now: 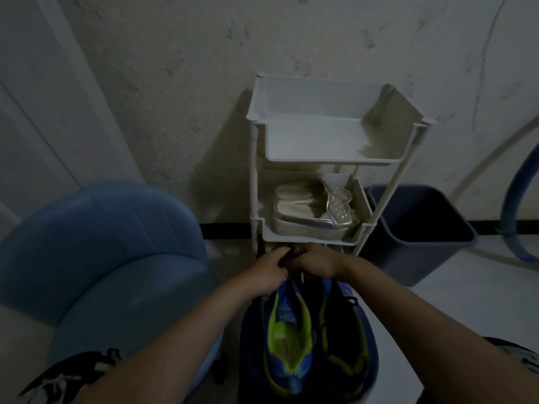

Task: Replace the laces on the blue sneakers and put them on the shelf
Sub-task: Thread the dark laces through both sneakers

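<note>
Two blue sneakers with yellow-green lining lie side by side, heels toward me: the left sneaker (287,339) and the right sneaker (347,336). Their toes point at the foot of a white tiered shelf (309,158). My left hand (267,272) and my right hand (316,262) meet over the front of the sneakers, fingers curled, pinching something dark that looks like a lace. The dim light hides exactly what each hand holds. A black lace end (351,301) hangs off the right sneaker.
The shelf's top tray holds nothing; its middle tray holds silver sandals (312,211). A dark bin (420,228) stands right of the shelf, against the wall. A blue padded chair (105,258) is on my left. A blue hoop (519,205) leans at far right.
</note>
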`<state>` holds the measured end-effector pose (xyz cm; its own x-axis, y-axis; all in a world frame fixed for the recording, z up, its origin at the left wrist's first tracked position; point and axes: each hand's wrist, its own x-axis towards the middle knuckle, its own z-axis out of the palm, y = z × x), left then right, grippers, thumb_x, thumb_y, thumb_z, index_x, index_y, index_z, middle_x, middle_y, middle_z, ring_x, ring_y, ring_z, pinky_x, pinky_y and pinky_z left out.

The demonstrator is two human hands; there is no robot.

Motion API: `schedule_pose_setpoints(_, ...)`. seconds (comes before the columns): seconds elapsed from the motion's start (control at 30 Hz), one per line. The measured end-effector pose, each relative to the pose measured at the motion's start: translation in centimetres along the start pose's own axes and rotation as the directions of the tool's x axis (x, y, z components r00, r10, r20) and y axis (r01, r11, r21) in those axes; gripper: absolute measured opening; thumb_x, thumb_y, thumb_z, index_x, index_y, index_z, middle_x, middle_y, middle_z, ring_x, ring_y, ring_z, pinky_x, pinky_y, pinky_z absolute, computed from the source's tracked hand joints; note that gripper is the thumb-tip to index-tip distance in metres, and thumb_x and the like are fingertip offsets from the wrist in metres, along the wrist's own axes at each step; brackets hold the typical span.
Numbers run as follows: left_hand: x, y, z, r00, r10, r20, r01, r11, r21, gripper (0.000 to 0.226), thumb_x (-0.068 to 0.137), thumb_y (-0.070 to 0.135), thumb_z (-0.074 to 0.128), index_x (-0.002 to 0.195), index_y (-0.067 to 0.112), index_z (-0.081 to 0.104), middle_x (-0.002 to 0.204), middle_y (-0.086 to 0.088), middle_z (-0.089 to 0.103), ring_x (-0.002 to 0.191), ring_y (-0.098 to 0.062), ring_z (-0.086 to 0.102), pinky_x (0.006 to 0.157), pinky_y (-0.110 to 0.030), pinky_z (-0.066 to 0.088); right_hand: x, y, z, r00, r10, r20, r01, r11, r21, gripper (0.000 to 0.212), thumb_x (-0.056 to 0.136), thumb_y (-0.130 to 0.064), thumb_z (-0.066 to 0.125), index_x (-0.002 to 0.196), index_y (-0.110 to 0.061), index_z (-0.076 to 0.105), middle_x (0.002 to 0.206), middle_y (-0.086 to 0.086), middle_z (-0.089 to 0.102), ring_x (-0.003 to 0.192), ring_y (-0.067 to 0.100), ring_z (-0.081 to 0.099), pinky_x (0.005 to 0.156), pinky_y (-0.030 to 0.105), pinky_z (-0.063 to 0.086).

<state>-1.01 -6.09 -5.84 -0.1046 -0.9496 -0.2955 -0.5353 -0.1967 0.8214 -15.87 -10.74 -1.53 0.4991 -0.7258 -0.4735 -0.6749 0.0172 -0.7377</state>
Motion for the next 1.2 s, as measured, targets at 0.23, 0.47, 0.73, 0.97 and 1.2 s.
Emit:
schedule_pose_setpoints(0.23,-0.5,3.0,-1.6,0.997,0.052,-0.064,-0.06,0.991,-0.118,0.015,0.09,0.008,0.063,0.096,0.021,0.065,0.089,0.002,0.068,0.09,-0.014,0.063,0.081,-0.026,0.048,-2.6,-3.3,-3.9,0.949,-0.191,-0.251,0.27,0.903,0.333,0.028,0.09,-0.003,0.062,0.117,-0.011,0.064,0.083,0.013,0.07,0.066,0.02,0.065,0.068,0.029,0.053)
schedule_pose_setpoints(0.47,-3.2,8.8,-5.9,0.934,0.019,-0.357,-0.158,0.918,-0.364,0.016,0.096,0.025,0.057,0.082,0.028,0.064,0.059,0.013,0.054,0.052,-0.006,0.047,0.047,-0.022,0.034,-5.6,-5.8,-5.7,0.915,-0.294,-0.275,0.402,0.705,0.585,0.031,0.093,0.001,0.048,0.117,-0.013,0.061,0.084,0.012,0.064,0.05,0.025,0.05,0.05,0.032,0.041)
schedule_pose_setpoints(0.73,-7.9,13.8,-9.7,0.845,0.164,-0.509,-0.409,0.812,-0.417,0.034,0.105,0.034,0.038,0.077,0.018,0.047,0.049,0.008,0.033,0.043,-0.009,0.027,0.043,-0.023,0.021,-10.1,-9.3,-5.4,0.885,-0.452,-0.109,0.383,0.576,0.722,0.065,0.087,0.021,0.025,0.136,-0.01,0.054,0.134,0.005,0.062,0.103,0.029,0.069,0.051,0.029,0.055)
schedule_pose_setpoints(0.97,-11.0,16.1,-10.6,0.823,0.208,-0.528,-0.466,0.779,-0.42,0.023,0.102,0.012,0.038,0.094,0.016,0.059,0.06,0.001,0.049,0.049,-0.016,0.04,0.049,-0.03,0.035,-13.4,-12.4,-5.2,0.875,-0.408,-0.26,0.483,0.703,0.522,0.02,0.094,-0.008,0.062,0.114,-0.005,0.067,0.093,0.011,0.073,0.083,0.023,0.072,0.068,0.038,0.058)
schedule_pose_setpoints(1.2,-12.8,20.9,-12.6,0.826,0.224,-0.517,-0.468,0.783,-0.41,0.025,0.106,0.018,0.034,0.094,0.013,0.056,0.057,0.003,0.035,0.043,-0.009,0.028,0.045,-0.024,0.024,-15.5,-16.0,-7.2,0.778,-0.346,-0.525,0.471,0.874,0.121,0.05,0.101,-0.05,0.043,0.087,-0.019,0.079,0.074,-0.006,0.055,0.07,0.01,0.05,0.066,0.026,0.037)
